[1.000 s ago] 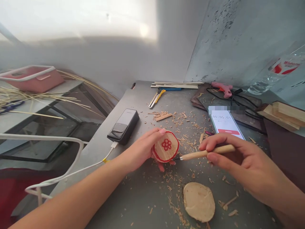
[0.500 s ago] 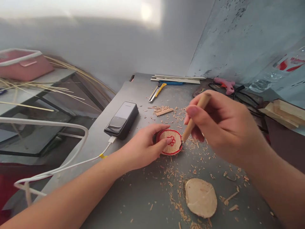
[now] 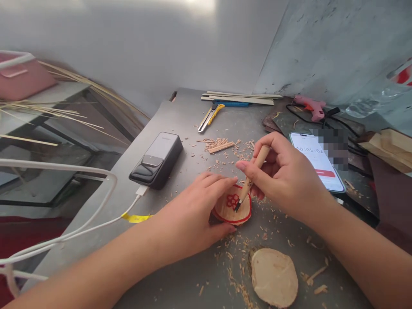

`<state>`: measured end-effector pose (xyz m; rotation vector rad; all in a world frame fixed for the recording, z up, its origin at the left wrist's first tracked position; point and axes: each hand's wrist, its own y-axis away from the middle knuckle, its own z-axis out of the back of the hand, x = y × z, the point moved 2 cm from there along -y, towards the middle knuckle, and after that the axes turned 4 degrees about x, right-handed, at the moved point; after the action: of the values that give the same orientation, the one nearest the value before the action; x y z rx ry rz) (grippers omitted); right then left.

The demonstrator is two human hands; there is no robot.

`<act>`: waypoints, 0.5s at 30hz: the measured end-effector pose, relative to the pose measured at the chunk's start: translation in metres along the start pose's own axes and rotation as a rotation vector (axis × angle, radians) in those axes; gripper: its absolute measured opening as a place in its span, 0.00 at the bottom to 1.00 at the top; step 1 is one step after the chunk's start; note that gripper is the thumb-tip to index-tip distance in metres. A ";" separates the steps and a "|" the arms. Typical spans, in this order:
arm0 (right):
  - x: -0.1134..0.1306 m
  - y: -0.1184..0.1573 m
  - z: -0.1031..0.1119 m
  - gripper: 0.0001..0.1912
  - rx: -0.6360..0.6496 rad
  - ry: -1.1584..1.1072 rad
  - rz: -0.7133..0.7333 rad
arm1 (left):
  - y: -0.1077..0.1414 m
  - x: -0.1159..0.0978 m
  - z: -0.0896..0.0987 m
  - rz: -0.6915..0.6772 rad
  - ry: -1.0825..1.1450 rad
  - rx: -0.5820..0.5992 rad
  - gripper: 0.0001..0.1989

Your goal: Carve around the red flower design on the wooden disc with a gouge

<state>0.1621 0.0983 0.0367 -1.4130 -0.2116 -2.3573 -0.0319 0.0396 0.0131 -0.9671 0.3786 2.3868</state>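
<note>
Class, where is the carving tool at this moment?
In the head view, right of centre, the carving tool is in the right hand, its tip beside the red flower on the red-rimmed wood slice.

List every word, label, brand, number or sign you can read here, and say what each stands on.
"00:05:02": on the phone screen.
Too small or blurred to read: any text on the black device, the wooden tool handle and the yellow cable tag.
Bottle label: cut off by the picture's edge, no legible words.
</note>
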 end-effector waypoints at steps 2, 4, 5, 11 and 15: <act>0.002 0.001 0.003 0.19 0.009 0.047 0.018 | 0.000 0.002 -0.001 -0.011 0.008 0.005 0.32; 0.004 0.002 0.008 0.20 0.026 0.090 0.021 | -0.001 0.003 -0.001 -0.020 0.018 0.006 0.32; 0.005 0.004 0.012 0.21 0.039 0.123 0.016 | -0.001 0.003 0.000 -0.016 0.023 0.006 0.32; 0.005 0.006 0.035 0.19 0.205 0.391 0.093 | 0.001 0.004 0.005 -0.017 0.078 0.066 0.30; 0.001 0.014 0.044 0.12 0.424 0.415 0.247 | 0.001 0.006 0.006 -0.046 0.094 0.042 0.30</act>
<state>0.2035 0.0990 0.0577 -0.6954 -0.3694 -2.1724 -0.0393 0.0438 0.0131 -1.0603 0.4349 2.2890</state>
